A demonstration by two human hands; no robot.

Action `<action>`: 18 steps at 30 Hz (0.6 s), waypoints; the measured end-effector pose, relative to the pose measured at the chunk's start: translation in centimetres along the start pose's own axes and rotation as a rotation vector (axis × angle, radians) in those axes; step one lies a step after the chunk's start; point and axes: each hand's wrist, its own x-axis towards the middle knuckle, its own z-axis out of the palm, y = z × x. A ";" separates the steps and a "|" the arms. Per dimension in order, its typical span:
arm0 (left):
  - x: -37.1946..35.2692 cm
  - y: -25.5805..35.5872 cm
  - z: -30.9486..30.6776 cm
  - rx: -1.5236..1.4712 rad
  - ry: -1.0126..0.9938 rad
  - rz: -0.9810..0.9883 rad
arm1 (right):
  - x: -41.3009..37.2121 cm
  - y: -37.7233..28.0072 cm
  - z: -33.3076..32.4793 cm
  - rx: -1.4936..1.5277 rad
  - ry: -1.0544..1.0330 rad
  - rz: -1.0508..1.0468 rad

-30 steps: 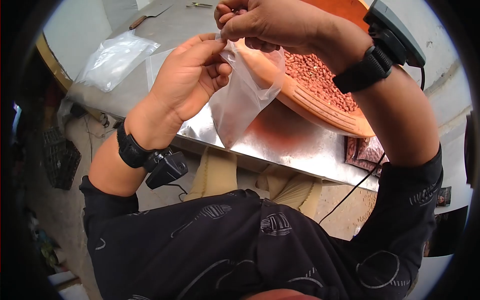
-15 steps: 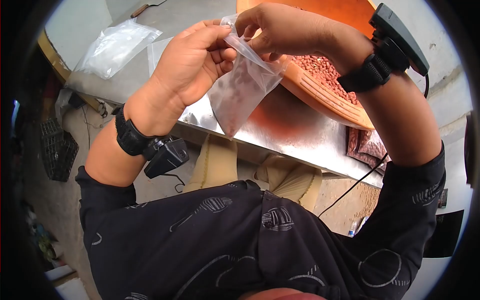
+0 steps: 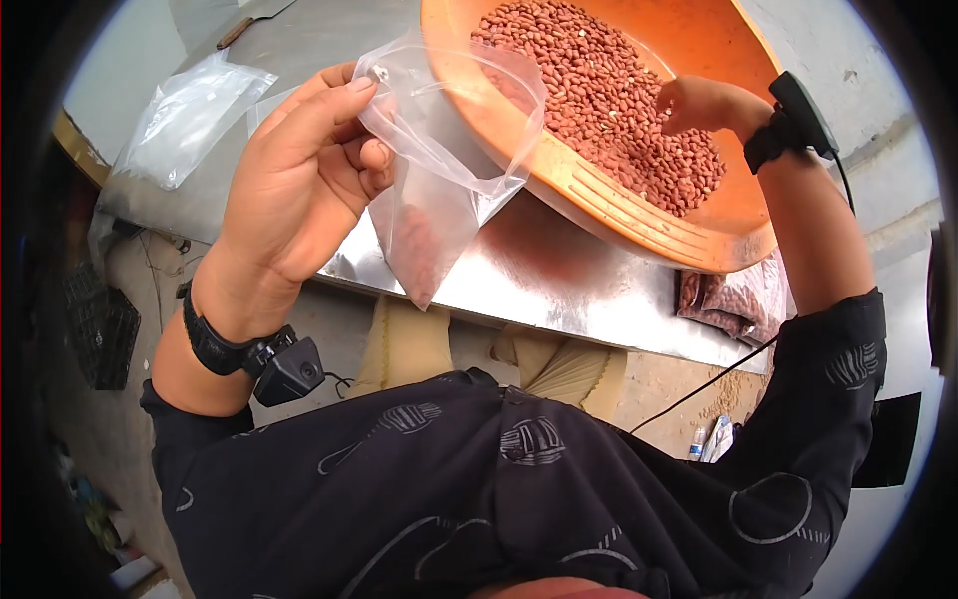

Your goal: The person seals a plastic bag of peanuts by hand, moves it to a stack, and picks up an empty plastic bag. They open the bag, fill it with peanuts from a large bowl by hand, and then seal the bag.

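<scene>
My left hand [image 3: 304, 165] pinches the rim of a clear plastic bag [image 3: 439, 200] between thumb and fingers. The bag's mouth gapes, and a few reddish nuts show in its lower corner, which hangs past the steel table's front edge. An orange plastic basin [image 3: 599, 195] tilts on the right of the table, holding a heap of red-skinned peanuts [image 3: 599, 95]. Over the right part of this heap is my right hand [image 3: 704, 105], its fingers loosely bent and apart with nothing visible in them.
Flat clear bags [image 3: 195, 115] lie at the left of the steel table [image 3: 329, 50]. Behind them rests a wooden-handled tool [image 3: 235, 32]. Filled bags of peanuts [image 3: 733, 299] sit under the basin's right side. A black cable [image 3: 699, 384] runs from my right wrist device.
My right hand has let go of the bag and moved right over the peanuts. The bag's mouth has widened. My left hand has shifted left and slightly down with the bag.
</scene>
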 end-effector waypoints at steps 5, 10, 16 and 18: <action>0.3 -0.7 0.3 0.022 0.038 0.005 | -1.0 1.6 1.9 -0.168 -0.272 0.300; 0.6 -0.8 0.3 -0.009 0.012 0.000 | -1.1 0.5 3.0 0.200 -0.508 0.374; 0.8 -0.8 0.4 -0.014 0.011 -0.016 | -2.1 -4.6 4.2 0.888 -0.585 0.044; 0.9 -0.8 0.4 -0.009 0.006 -0.024 | -2.3 -6.6 3.8 0.938 -0.586 -0.045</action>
